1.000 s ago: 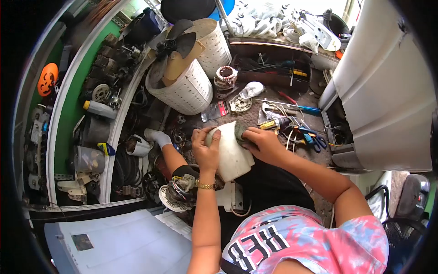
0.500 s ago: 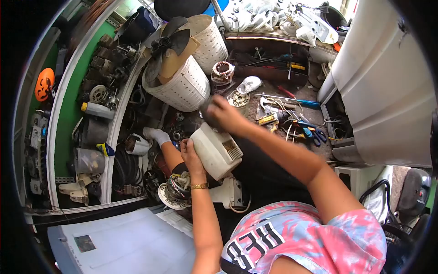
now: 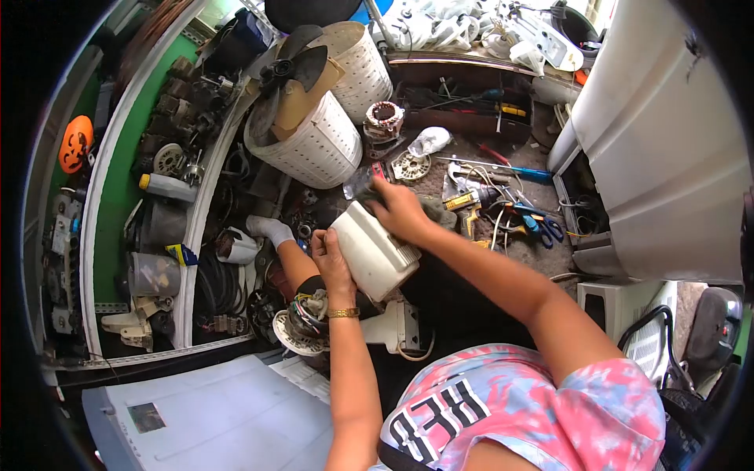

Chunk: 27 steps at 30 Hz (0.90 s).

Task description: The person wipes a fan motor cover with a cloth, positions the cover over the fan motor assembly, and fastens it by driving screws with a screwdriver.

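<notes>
The left hand (image 3: 334,268) gripped a white plastic housing (image 3: 373,263) at its near left side, the thumb laid on top and the fingers wrapped round the edge. The right hand (image 3: 399,210) reached across the far upper edge with its fingers bent; a dark, soft-looking pad (image 3: 367,193) seemed to lie under the fingertips, but blur and shadow there meant I could not tell whether the hand was closed on it.

The housing sat tilted between the hands, above the person's lap. It was off-white and boxy, with rounded corners and a broad, smooth face turned up toward the camera. A raised ridge ran along its upper right side, ending near a band of fine ribs at the right-hand end. The plastic looked dull, with faint greyish smudges.

A gold-coloured wristband (image 3: 343,312) circled the left wrist. Beside that forearm lay a motor with coloured wires (image 3: 312,312) over a round white plastic part (image 3: 292,336), and a white base with a cord (image 3: 386,328) lay just below the housing.

Farther out on the floor stood a copper-wound stator (image 3: 385,118), near a slotted round motor cover (image 3: 411,166). To the right lay a blue-handled screwdriver (image 3: 536,175) and scissors (image 3: 554,230). A perforated white basket (image 3: 326,149) held black fan blades (image 3: 302,71).
</notes>
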Each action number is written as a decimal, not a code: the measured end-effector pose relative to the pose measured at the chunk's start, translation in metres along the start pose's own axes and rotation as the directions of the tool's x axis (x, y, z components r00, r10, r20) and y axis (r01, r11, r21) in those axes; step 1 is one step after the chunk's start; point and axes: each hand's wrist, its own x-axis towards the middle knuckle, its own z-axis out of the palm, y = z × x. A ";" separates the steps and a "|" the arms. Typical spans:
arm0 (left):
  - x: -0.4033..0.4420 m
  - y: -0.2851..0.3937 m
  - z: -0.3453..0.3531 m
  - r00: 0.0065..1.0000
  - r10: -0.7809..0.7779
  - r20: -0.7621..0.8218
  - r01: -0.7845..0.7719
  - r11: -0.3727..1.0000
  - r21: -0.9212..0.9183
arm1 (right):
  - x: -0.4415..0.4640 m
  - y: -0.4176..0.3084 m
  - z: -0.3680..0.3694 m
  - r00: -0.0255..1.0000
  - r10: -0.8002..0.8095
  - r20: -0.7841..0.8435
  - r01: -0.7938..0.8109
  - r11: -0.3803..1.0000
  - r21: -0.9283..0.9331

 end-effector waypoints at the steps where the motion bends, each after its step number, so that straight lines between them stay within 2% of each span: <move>1: -0.001 -0.001 0.001 1.000 0.000 -0.017 0.000 1.000 -0.009 | 0.016 0.005 0.004 0.997 -0.006 0.073 0.006 1.000 -0.002; 4: -0.001 -0.006 -0.001 0.990 -0.080 -0.115 0.069 0.993 -0.097 | 0.022 0.013 0.020 0.996 -0.032 0.087 0.023 0.995 0.099; 6: -0.005 -0.011 -0.007 0.967 -0.174 -0.184 0.143 0.975 -0.168 | -0.008 0.017 0.010 0.991 0.045 0.126 -0.060 0.991 0.117; 7: -0.005 -0.016 -0.011 0.966 -0.172 -0.190 0.140 0.975 -0.173 | -0.024 0.016 -0.003 0.981 0.092 0.168 -0.119 0.980 0.157; 10: 0.001 -0.029 -0.024 0.962 -0.246 -0.115 0.216 0.950 -0.226 | -0.072 -0.003 -0.042 0.971 -0.003 0.237 -0.041 0.983 0.181; 12: -0.002 -0.018 -0.015 0.962 -0.240 -0.126 0.213 0.957 -0.197 | -0.084 -0.012 -0.056 0.951 0.055 0.304 -0.127 0.966 0.224; 15: 0.000 -0.014 -0.008 0.970 -0.215 -0.111 0.187 0.958 -0.218 | -0.059 -0.013 -0.049 0.974 -0.057 0.221 0.027 0.990 0.138; 16: -0.001 -0.011 -0.002 0.985 -0.155 -0.071 0.140 0.973 -0.184 | -0.042 -0.007 -0.037 0.979 -0.126 0.159 0.110 0.988 0.104; 17: -0.003 -0.005 0.003 0.995 -0.097 -0.033 0.091 0.985 -0.148 | -0.023 -0.003 -0.025 0.987 -0.118 0.112 0.112 0.992 0.054; 18: -0.007 -0.001 0.005 0.999 -0.039 0.001 0.039 0.993 -0.111 | -0.003 -0.002 -0.018 0.987 -0.098 0.125 0.093 0.995 0.041; 19: -0.006 -0.001 0.011 0.992 -0.082 -0.097 0.064 0.982 -0.179 | 0.013 0.004 -0.005 0.994 -0.099 0.049 0.093 0.989 0.111; 20: -0.006 -0.001 0.009 0.993 -0.054 -0.101 0.038 0.987 -0.157 | 0.021 0.011 0.007 0.995 -0.096 -0.027 0.099 0.979 0.181; 23: -0.004 -0.003 0.007 0.997 -0.002 -0.081 -0.007 0.995 -0.104 | 0.003 0.008 0.005 0.995 0.045 -0.093 -0.025 0.978 0.208; 24: -0.002 -0.002 0.009 0.994 -0.026 -0.107 0.012 0.992 -0.126 | -0.016 0.004 -0.007 0.992 0.126 -0.022 -0.117 0.963 0.245; 25: -0.001 -0.002 0.009 0.989 -0.055 -0.135 0.035 0.988 -0.148 | -0.039 0.009 -0.016 0.994 0.111 0.008 -0.109 0.954 0.280; 26: -0.001 -0.001 0.008 0.983 -0.087 -0.161 0.060 0.985 -0.165 | -0.065 0.006 -0.030 0.985 0.166 0.042 -0.170 0.927 0.334; 27: 0.000 0.001 0.007 0.990 -0.085 -0.109 0.065 0.982 -0.177 | -0.087 0.017 -0.040 0.984 0.164 0.063 -0.175 0.896 0.409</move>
